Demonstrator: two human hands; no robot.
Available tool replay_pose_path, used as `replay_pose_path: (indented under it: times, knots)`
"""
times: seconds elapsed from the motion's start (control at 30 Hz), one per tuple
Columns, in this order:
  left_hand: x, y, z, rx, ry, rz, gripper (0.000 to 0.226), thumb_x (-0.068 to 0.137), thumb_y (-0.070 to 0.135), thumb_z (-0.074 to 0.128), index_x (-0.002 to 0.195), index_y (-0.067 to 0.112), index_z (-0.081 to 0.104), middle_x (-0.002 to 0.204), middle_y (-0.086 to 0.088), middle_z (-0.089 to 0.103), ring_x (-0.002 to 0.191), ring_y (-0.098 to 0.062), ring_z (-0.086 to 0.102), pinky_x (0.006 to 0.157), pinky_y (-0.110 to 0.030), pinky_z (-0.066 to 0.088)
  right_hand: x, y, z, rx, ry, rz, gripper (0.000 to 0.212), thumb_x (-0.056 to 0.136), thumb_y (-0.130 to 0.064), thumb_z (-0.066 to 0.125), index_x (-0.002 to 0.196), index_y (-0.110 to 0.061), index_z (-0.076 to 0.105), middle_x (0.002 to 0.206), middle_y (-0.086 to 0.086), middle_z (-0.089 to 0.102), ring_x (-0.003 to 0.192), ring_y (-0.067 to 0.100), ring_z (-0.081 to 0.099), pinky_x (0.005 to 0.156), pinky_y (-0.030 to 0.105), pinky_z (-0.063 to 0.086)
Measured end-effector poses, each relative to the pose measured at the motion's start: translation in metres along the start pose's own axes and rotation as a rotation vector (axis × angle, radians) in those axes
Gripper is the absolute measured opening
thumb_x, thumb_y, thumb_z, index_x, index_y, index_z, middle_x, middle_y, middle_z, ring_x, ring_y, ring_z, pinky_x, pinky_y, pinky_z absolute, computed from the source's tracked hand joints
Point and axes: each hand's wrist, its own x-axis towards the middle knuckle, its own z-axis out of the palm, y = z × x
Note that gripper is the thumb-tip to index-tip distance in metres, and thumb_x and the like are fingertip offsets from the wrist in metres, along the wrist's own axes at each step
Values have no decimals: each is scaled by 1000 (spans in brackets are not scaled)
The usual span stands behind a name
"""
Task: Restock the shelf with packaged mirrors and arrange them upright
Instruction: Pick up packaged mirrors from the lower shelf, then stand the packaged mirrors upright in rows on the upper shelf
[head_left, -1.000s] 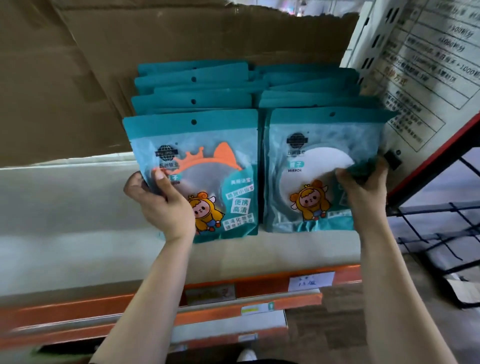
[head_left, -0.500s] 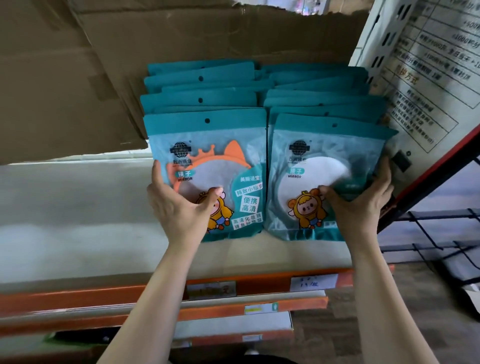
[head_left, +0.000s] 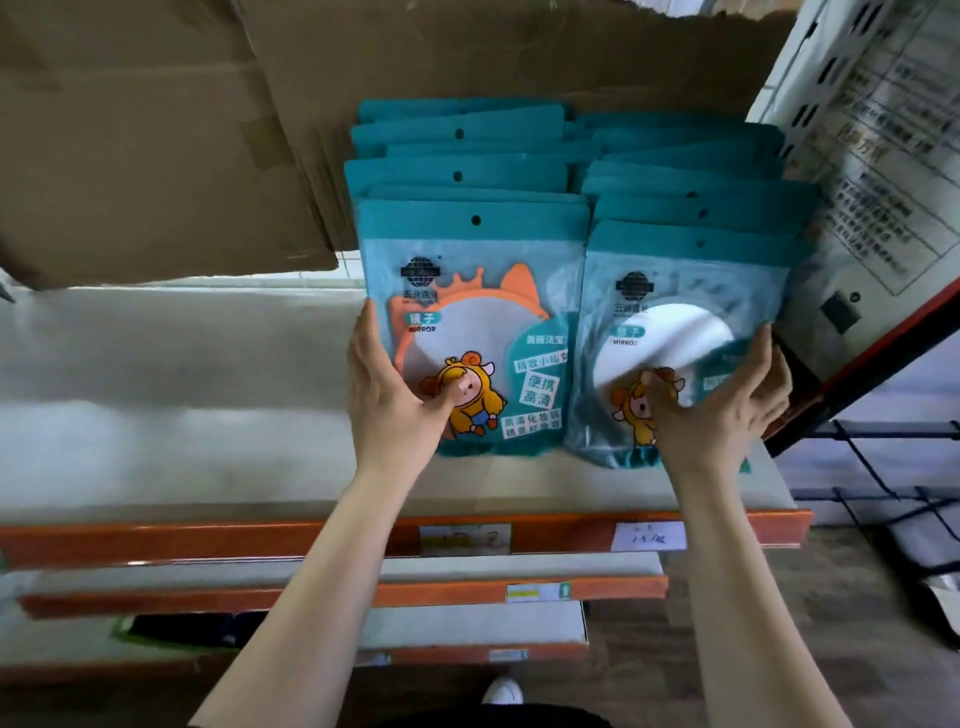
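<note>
Shelf edge (head_left: 208, 540), orange, lower frame, carries a white label (head_left: 649, 535). Above it, at centre, the left grip (head_left: 387, 395) holds the front left mirror packet (head_left: 519, 270) at its left edge, thumb pressed on the face. The right grip (head_left: 722, 410) holds the front right mirror packet (head_left: 691, 291), thumb on the face, fingers round its right edge. Both packets stand upright on the white shelf (head_left: 156, 405), just beside one another. Behind them stand rows of teal packets (head_left: 462, 171). Brown cardboard (head_left: 156, 130) fills the upper left.

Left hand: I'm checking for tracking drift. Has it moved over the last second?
Yes. The left hand has shifted right, closer to the white price label on the orange shelf edge.
</note>
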Motion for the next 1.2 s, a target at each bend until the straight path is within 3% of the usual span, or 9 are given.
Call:
replay_pose_path:
  times: [0.2, 0.3, 0.4, 0.53, 0.77, 1.2]
  knots:
    - [6, -11, -33, 122, -82, 13, 97, 75, 38, 75, 149, 19, 15, 153, -9, 25, 139, -27, 29, 108, -45, 34, -23, -43, 2, 24, -5, -77, 77, 78, -18, 71, 142, -3, 32, 143, 23, 30, 131, 42, 27, 110, 45, 14]
    - [5, -25, -63, 191, -86, 25, 84, 77, 35, 73, 145, 15, 27, 146, -11, 35, 132, -30, 38, 104, -43, 38, -48, -74, 13, 40, -101, -159, 58, 81, -17, 68, 132, -2, 45, 131, 24, 44, 121, 42, 38, 106, 56, 26]
    - [0, -42, -100, 255, -152, -16, 89, 79, 38, 71, 148, 19, 17, 150, -11, 28, 136, -31, 30, 107, -48, 33, -75, -112, 31, 59, -211, -210, 48, 80, -20, 63, 124, -4, 54, 122, 22, 52, 116, 40, 43, 100, 46, 32]
    - [-2, -76, -166, 332, -187, -110, 98, 82, 41, 67, 150, 21, -1, 155, -14, 15, 142, -32, 18, 112, -45, 24, -128, -167, 62, 60, -476, -268, 50, 81, -14, 68, 127, -7, 51, 129, 18, 51, 120, 37, 43, 100, 40, 31]
    - [-10, -142, -281, 404, -123, -286, 89, 85, 43, 63, 150, 14, 9, 157, -14, 10, 144, -28, 10, 116, -37, 13, -225, -257, 111, -26, -911, -357, 62, 89, -31, 59, 142, -14, 33, 146, 16, 30, 134, 35, 30, 109, 42, 27]
    - [-42, -242, -435, 381, 93, -485, 87, 83, 45, 64, 149, 19, 14, 154, -7, 18, 140, -29, 21, 111, -50, 28, -362, -385, 175, -99, -1186, -636, 53, 91, -39, 53, 138, -18, 39, 143, 11, 32, 133, 30, 27, 107, 42, 28]
